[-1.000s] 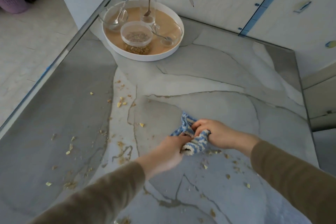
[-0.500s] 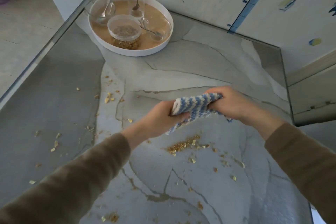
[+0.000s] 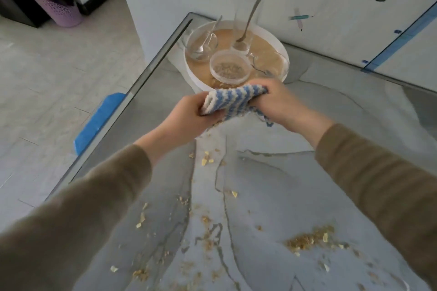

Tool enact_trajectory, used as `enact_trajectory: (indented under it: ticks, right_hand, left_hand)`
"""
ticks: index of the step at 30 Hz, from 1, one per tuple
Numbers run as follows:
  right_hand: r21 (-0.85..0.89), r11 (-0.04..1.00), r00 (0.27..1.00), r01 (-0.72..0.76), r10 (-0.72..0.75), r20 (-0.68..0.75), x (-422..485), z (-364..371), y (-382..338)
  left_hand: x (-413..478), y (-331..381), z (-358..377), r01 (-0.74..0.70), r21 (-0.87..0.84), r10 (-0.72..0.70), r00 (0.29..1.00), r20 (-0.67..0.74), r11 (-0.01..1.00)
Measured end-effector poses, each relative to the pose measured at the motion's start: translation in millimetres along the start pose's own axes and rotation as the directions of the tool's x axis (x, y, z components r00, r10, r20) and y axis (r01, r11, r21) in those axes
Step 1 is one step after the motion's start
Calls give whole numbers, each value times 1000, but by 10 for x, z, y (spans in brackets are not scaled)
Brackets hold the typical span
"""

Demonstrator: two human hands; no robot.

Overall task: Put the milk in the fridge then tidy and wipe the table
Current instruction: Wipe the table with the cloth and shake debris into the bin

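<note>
Blue-and-white striped cloth [image 3: 233,101] was found held up off the table [image 3: 354,149], bunched between both hands in front of the tray. The left hand [image 3: 186,118] had its fingers curled round the left end of the cloth. The right hand [image 3: 281,104] gripped the right end in the same way, the two hands close together. No milk carton or bottle was in view on the table, so that step was judged done, though the fridge could not be seen and this could not be confirmed. Tidying was judged largely done: a tall glass [image 3: 238,19] with a spoon [image 3: 254,10] in it, a glass bowl [image 3: 201,45] and a shallow tub [image 3: 230,69] of cereal stood gathered on a round white tray [image 3: 194,77] at the far corner of the table. Wiping was judged partly done. One heap of crumbs [image 3: 305,241] lay swept together near the right sleeve [image 3: 378,184], but loose flakes [image 3: 234,194] lay scattered along the middle of the table and towards its near edge. Left to do, on this evidence: gather the scattered flakes, clear the heap off the surface, and pass the cloth over the whole top. A purple bin [image 3: 61,9] stood on the floor [image 3: 47,101], well apart from the table.
</note>
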State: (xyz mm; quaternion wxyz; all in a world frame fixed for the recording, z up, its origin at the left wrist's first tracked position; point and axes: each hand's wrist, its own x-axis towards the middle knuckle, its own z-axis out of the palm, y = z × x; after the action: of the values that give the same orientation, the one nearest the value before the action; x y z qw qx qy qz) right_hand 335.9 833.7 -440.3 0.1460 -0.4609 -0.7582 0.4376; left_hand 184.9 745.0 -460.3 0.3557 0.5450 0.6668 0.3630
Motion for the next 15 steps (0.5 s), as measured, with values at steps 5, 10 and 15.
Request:
enact_trajectory:
  ticks: [5,10,15]
  right_hand:
    - [-44,993,993,109,-107,46,530,530,-118]
    - [-103,993,977,64,-42,208,779,909,60]
    - [-129,991,969,-16,48,244,662,951,193]
  left_hand:
    - [194,-428,-427,37,118,-25,995,-101,992]
    - [275,-825,-417,179,247,-197,979,50,952]
    - [244,-894,-236,210,236,-238,966,98,949]
